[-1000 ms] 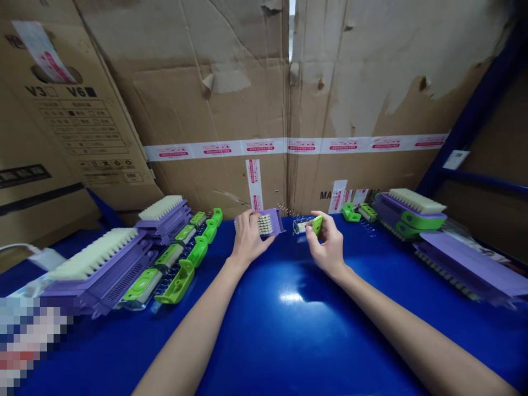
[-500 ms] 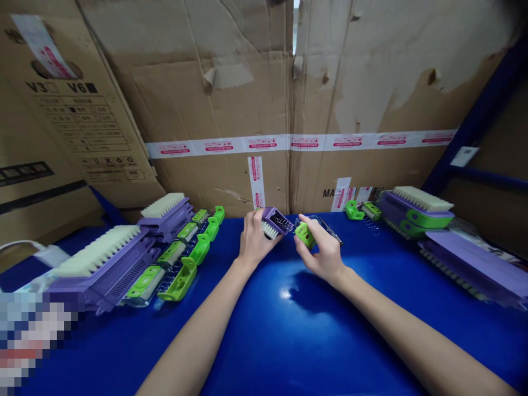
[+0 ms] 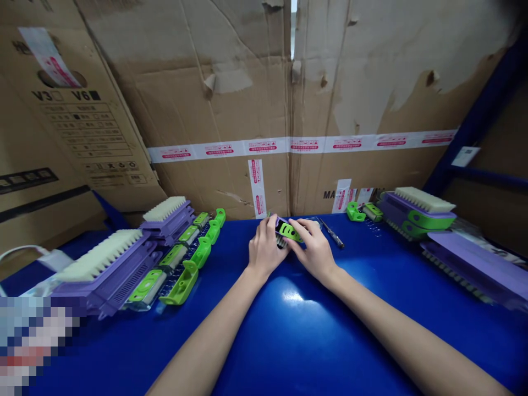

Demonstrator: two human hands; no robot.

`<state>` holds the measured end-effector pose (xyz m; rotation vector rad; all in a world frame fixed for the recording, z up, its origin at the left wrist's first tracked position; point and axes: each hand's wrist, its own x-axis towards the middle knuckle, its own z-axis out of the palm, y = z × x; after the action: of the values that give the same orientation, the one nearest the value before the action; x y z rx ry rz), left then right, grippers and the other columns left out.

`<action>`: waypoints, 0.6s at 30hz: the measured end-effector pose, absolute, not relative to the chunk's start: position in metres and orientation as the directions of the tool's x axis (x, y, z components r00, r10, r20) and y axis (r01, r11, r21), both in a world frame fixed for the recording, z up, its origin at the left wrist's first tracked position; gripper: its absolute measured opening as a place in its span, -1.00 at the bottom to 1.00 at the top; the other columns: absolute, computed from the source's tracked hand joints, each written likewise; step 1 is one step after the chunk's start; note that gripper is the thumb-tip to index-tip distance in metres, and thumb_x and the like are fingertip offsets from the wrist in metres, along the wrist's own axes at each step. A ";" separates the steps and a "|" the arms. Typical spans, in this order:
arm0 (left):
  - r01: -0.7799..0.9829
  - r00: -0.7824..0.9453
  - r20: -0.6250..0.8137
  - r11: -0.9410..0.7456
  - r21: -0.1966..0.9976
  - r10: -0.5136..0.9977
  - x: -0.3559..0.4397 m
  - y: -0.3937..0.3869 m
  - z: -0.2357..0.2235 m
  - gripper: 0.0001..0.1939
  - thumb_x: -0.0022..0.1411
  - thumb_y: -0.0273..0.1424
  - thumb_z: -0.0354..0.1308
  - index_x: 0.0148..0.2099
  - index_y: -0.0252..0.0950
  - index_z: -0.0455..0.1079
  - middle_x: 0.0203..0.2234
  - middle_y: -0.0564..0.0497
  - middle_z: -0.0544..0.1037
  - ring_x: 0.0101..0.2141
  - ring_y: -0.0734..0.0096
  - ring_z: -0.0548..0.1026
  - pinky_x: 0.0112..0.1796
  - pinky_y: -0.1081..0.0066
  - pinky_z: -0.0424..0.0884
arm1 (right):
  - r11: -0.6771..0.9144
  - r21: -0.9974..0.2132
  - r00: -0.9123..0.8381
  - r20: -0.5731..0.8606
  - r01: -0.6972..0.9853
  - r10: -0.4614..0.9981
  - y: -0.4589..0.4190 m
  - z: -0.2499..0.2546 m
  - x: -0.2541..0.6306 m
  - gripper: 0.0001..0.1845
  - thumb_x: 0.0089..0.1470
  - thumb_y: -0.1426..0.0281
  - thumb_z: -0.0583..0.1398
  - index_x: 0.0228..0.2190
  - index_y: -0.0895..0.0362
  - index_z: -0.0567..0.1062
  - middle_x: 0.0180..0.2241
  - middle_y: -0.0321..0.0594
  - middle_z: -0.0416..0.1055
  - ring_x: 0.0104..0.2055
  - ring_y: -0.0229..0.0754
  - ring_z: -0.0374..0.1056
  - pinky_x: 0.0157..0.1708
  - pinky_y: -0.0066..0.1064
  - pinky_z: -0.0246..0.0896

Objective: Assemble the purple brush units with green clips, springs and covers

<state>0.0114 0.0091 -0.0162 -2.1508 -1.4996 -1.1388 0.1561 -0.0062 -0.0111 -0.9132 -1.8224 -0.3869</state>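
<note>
Left hand (image 3: 264, 253) and right hand (image 3: 317, 248) meet in the head view over the far middle of the blue table (image 3: 268, 335), the left wrapped around a purple brush (image 3: 281, 241), the right clasping a green cap (image 3: 290, 231) at the brush's right end. The brush looks light and stiff, probably best held by its sides, clear of the softer bristles. Half a second earlier, cap and brush stood apart.

left hand (image 3: 264, 250): bare | right hand (image 3: 317, 250): bare | forearms (image 3: 220, 322): bare, slim, tapering | fingers (image 3: 310, 227): slender
</note>
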 end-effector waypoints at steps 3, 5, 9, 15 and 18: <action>0.890 0.128 0.720 -0.400 0.221 0.682 0.011 0.009 -0.016 -0.35 0.10 -0.31 0.13 0.20 -0.29 0.00 0.02 -0.21 0.37 -0.03 0.12 0.42 -0.23 0.25 0.48 | 0.674 -0.134 -0.190 0.904 0.727 0.384 -0.006 -0.010 0.157 -0.55 0.12 0.32 0.16 0.05 0.14 0.35 -0.14 0.00 0.38 -0.10 -0.05 0.33 -0.12 -0.19 0.35; 0.890 0.122 0.720 -0.397 0.225 0.683 0.011 0.008 -0.015 -0.35 0.10 -0.29 0.14 0.20 -0.30 0.00 0.02 -0.21 0.37 -0.03 0.12 0.43 -0.23 0.25 0.48 | 0.685 -0.126 -0.191 0.910 0.718 0.368 -0.006 -0.009 0.159 -0.60 0.12 0.34 0.16 0.01 0.13 0.37 -0.14 -0.01 0.38 -0.10 -0.06 0.33 -0.13 -0.19 0.34; 0.889 0.124 0.728 -0.402 0.221 0.674 0.011 0.008 -0.015 -0.35 0.12 -0.25 0.14 0.19 -0.32 0.01 0.02 -0.22 0.38 -0.03 0.12 0.43 -0.24 0.26 0.48 | 0.686 -0.055 -0.244 0.911 0.725 0.331 -0.008 -0.006 0.161 -0.69 0.12 0.41 0.16 -0.07 0.12 0.43 -0.19 -0.06 0.43 -0.14 -0.09 0.34 -0.19 -0.23 0.31; 0.892 0.130 0.714 -0.396 0.219 0.688 0.011 0.006 -0.014 -0.32 0.12 -0.17 0.14 0.20 -0.33 0.02 0.02 -0.23 0.38 -0.03 0.12 0.44 -0.25 0.27 0.48 | 0.643 0.081 -0.309 0.918 0.761 0.249 -0.013 0.001 0.163 -0.76 0.10 0.46 0.18 -0.15 0.16 0.46 -0.24 -0.12 0.50 -0.20 -0.14 0.34 -0.22 -0.25 0.17; 0.892 0.141 0.708 -0.399 0.212 0.692 0.011 0.006 -0.013 -0.31 0.13 -0.14 0.13 0.21 -0.34 0.03 0.02 -0.24 0.37 -0.03 0.11 0.43 -0.25 0.27 0.48 | 0.635 0.119 -0.329 0.917 0.763 0.223 -0.015 0.004 0.164 -0.79 0.11 0.46 0.18 -0.17 0.16 0.47 -0.25 -0.13 0.52 -0.22 -0.16 0.36 -0.20 -0.27 0.15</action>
<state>0.0110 0.0055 -0.0134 -2.1606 -1.5463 -1.1096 0.1641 -0.0149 0.0041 -0.7853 -1.8669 -0.6835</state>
